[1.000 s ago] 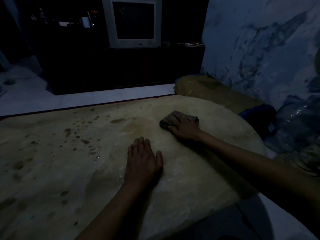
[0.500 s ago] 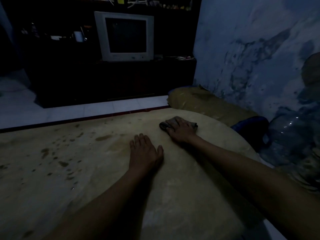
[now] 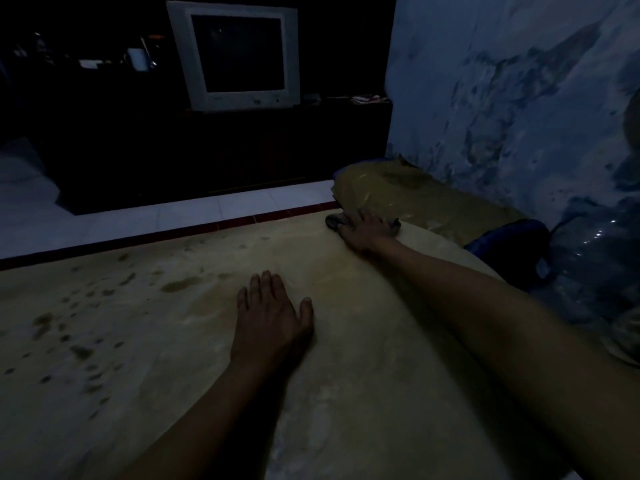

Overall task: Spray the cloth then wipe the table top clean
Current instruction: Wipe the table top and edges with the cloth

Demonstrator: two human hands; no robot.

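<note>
The yellowish table top [image 3: 138, 358] fills the lower view and carries dark spots on its left half. My right hand [image 3: 363, 228] lies flat on a dark crumpled cloth [image 3: 334, 221] at the table's far right edge, fingers spread over it; most of the cloth is hidden under the palm. My left hand [image 3: 272, 318] rests flat on the middle of the table, fingers straight and pointing away from me. No spray bottle is visible. The room is very dim.
A yellow-brown bundle [image 3: 415, 192] lies just beyond the cloth against the mottled blue wall [image 3: 519, 98]. A blue item [image 3: 512, 240] and a clear plastic jug [image 3: 595, 265] stand at the right. A white CRT television [image 3: 239, 57] sits on a dark cabinet across the tiled floor.
My right hand has slid the cloth away from me, from the table's middle right to its far right edge. My left hand has stayed flat in place.
</note>
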